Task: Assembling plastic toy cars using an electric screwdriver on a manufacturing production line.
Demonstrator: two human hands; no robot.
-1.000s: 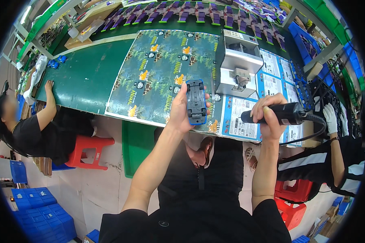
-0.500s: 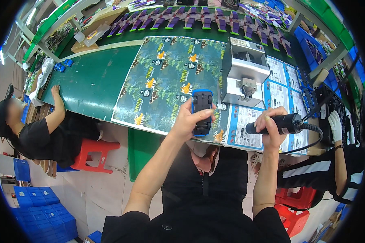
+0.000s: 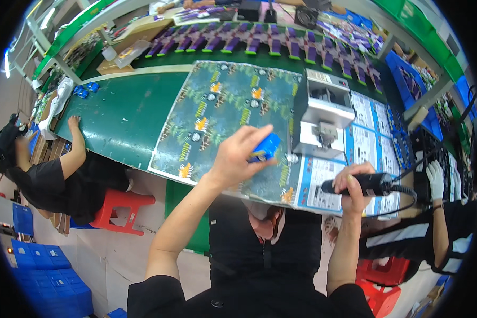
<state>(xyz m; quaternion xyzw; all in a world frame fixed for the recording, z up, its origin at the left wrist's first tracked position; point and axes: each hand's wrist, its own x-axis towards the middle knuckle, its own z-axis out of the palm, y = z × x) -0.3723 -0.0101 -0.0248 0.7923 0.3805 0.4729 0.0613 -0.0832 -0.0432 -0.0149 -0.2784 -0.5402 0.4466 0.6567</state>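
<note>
My left hand (image 3: 233, 161) is closed around a blue toy car (image 3: 268, 147), held above the printed sheet of card. The car is tilted, and my fingers hide part of it. In my right hand (image 3: 353, 188) is a black electric screwdriver (image 3: 377, 184) with a cable at its rear end. It lies nearly level, pointing left, with my fingers wrapped round its front part. A silver metal fixture (image 3: 323, 114) stands on the bench just beyond and between my hands.
Animal-print card (image 3: 196, 124) covers the green bench (image 3: 122, 106). Rows of purple parts (image 3: 255, 40) lie along the back. Several blue toy cars sit at the right; a few small blue pieces (image 3: 85, 89) lie far left. Co-workers sit on both sides, one wearing a white glove (image 3: 435, 179).
My left hand has turned the toy car over from underside up and moved slightly left. My right hand keeps the screwdriver almost in place. The view has shifted a little.
</note>
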